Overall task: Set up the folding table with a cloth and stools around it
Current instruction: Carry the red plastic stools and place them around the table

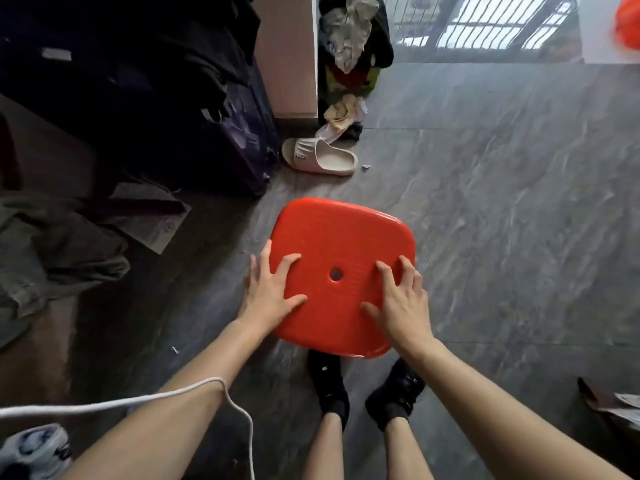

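A red plastic stool [341, 237] with a rounded square seat and a small hole in the middle stands on the dark grey floor just ahead of my feet. My left hand [272, 289] lies flat on the seat's left edge with fingers spread. My right hand [401, 299] lies flat on the right side, fingers spread too. Neither hand curls around anything. The stool's legs are hidden under the seat. No folding table or cloth is in view.
A beige slipper [320, 156] lies on the floor beyond the stool. Dark luggage and clothes [145, 98] fill the left side, and crumpled clothing [59, 251] lies at left. A clothes pile [353, 46] sits by a wall corner. A white cord [138, 403] crosses my left forearm.
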`<state>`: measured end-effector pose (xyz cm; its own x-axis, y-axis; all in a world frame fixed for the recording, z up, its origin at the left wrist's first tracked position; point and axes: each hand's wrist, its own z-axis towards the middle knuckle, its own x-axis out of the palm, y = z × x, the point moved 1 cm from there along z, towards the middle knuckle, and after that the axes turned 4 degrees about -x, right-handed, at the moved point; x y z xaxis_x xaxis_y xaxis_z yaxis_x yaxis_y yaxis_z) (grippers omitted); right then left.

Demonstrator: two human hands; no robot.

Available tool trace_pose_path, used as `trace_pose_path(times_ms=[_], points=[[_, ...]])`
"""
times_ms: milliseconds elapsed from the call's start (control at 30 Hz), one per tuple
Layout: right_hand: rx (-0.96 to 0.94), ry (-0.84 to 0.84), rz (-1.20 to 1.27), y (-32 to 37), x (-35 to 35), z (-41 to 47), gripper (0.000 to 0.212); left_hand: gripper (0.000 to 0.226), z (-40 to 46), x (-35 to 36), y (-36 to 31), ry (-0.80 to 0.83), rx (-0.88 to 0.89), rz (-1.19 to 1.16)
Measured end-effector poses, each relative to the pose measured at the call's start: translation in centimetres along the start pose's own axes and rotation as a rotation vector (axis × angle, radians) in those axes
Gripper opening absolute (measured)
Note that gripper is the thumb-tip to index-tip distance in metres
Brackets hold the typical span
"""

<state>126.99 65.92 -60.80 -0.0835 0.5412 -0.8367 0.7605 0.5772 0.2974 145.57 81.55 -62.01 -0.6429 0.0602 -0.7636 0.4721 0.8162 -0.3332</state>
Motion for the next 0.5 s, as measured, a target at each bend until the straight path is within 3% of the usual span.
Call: trace_pose_path(times_ms=[300, 500], points=[[0.115, 0.031, 0.318, 0.3, 0.5, -0.4, 0.082, 0.080, 0.9, -0.6, -0.8, 0.088, -0.124, -0.078], [0.138, 0.023, 0.348, 0.1, 0.3, -0.7, 0.083, 0.079, 1.1, 0.1, -0.4, 0.051, -0.093, -0.221]])
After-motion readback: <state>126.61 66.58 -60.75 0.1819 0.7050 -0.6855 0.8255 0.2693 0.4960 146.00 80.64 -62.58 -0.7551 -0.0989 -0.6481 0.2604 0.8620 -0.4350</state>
